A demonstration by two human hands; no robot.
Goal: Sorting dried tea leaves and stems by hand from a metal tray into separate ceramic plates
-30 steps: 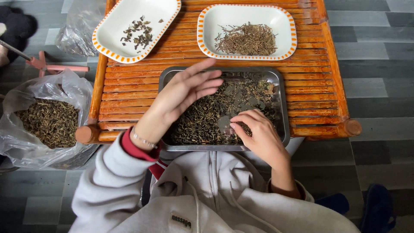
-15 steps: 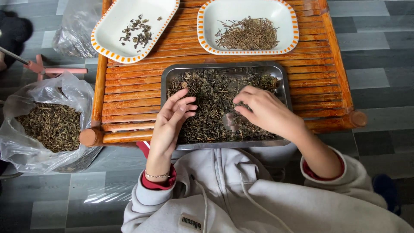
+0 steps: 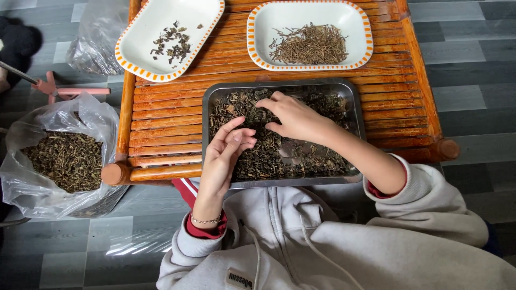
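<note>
A steel tray [image 3: 208, 107] spread with dark dried leaves [image 3: 317, 156] lies on a slatted wooden table [image 3: 161, 115], right in front of me. My left hand [image 3: 226, 157] rests on the leaves at the tray's near left, fingers loosely curled and thumb raised; I see nothing pinched in it. My right hand [image 3: 294, 117] reaches across to the tray's middle back. Its fingertips are spread down onto the leaves and the thumb is apart from them.
Two white orange-rimmed dishes stand at the back: the left dish [image 3: 140, 27] holds a few dark leaves, the right dish [image 3: 258, 27] a pile of brown stems. A clear plastic bag [image 3: 32, 177] of dried leaves sits on the tiled floor at left, beside a pink tool [image 3: 64, 90].
My right hand has moved from the tray's right middle toward its back centre. My left hand has stayed at the near left and curled a little.
</note>
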